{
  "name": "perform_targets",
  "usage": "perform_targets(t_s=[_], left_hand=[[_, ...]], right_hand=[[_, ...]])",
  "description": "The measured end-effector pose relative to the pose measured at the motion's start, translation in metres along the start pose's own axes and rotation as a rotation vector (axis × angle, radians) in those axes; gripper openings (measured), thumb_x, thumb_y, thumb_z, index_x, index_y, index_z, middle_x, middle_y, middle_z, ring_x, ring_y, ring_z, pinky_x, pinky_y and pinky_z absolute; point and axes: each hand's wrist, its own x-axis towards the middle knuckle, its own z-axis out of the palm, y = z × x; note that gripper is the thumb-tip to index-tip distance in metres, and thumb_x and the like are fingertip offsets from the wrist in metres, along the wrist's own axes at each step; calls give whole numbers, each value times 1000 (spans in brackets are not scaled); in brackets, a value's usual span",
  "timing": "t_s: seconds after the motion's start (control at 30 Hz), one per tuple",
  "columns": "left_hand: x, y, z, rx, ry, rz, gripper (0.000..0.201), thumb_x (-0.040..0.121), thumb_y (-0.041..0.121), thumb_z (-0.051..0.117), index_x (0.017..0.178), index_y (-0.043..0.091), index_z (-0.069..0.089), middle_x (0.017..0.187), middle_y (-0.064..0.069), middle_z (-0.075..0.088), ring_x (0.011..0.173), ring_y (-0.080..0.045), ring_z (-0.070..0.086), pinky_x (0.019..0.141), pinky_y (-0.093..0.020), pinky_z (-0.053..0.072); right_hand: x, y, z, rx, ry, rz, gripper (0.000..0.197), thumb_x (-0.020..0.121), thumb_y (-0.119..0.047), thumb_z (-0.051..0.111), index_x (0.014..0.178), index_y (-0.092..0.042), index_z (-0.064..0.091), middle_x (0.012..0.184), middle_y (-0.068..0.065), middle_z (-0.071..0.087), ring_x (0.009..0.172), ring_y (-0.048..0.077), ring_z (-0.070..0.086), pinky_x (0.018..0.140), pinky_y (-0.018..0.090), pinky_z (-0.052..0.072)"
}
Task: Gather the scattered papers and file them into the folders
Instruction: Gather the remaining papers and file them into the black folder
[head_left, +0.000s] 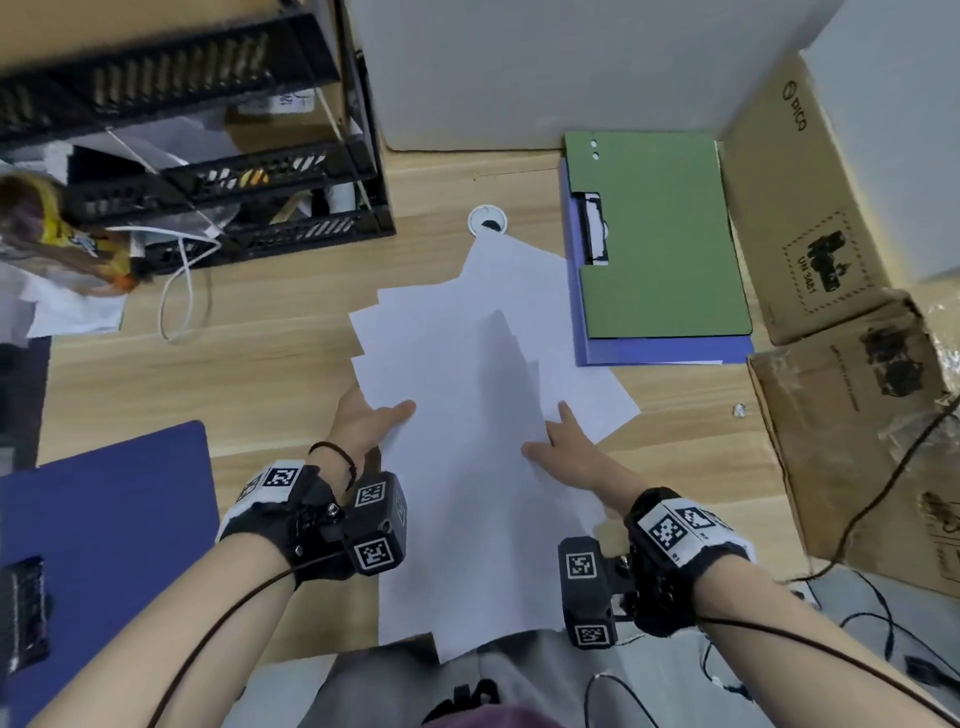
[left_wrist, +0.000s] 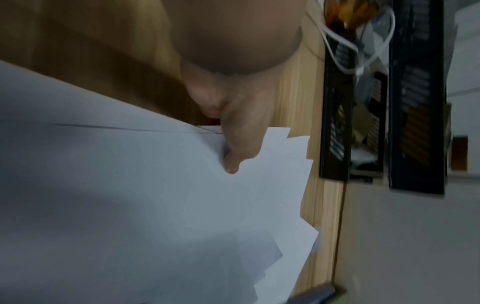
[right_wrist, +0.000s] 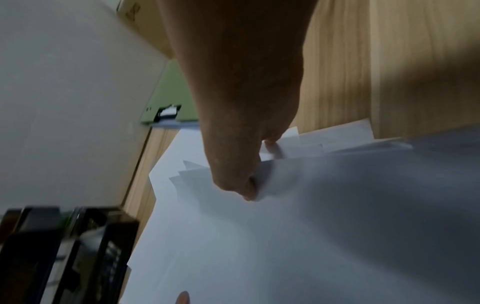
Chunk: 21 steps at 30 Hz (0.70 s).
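Several white papers lie fanned in a loose pile on the wooden desk. My left hand pinches the pile's left edge, with the thumb on top of the papers and the fingers under them. My right hand holds the right side, its thumb pressed on the upper sheets and its fingers tucked beneath. A green folder lies on a light blue folder at the back right. A dark blue folder lies at the front left.
A black mesh tray rack stands at the back left, with a white cable and a snack bag beside it. Cardboard boxes line the right side. A round cable hole sits behind the papers.
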Motion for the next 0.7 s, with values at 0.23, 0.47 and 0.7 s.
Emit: perform_targets(t_s=[0.23,0.47,0.7], left_hand=[[-8,-61,-89,-24,66,-174,44,81,23,76,122,13,62,116,-3,68,105,-24,64,96,-41,49],[-19,-84,-135,-152,121,-225,36,86,34,69,117,17,60,112,1,66,100,-20,63,86,-35,50],[-18,-66,-133,-240,66,-199,19,99,28,50,113,17,57,106,-2,62,97,-21,58,90,-37,47]], right_hand=[[13,-46,61,-125,-135,-105,28,98,-18,42,111,-6,64,143,12,48,148,20,-20,116,28,1],[20,-74,93,-140,-47,-197,30,100,-16,43,116,0,64,120,9,58,145,30,18,106,28,27],[7,-51,57,354,388,-71,26,94,-20,43,114,-17,60,110,7,71,98,29,68,88,46,56]])
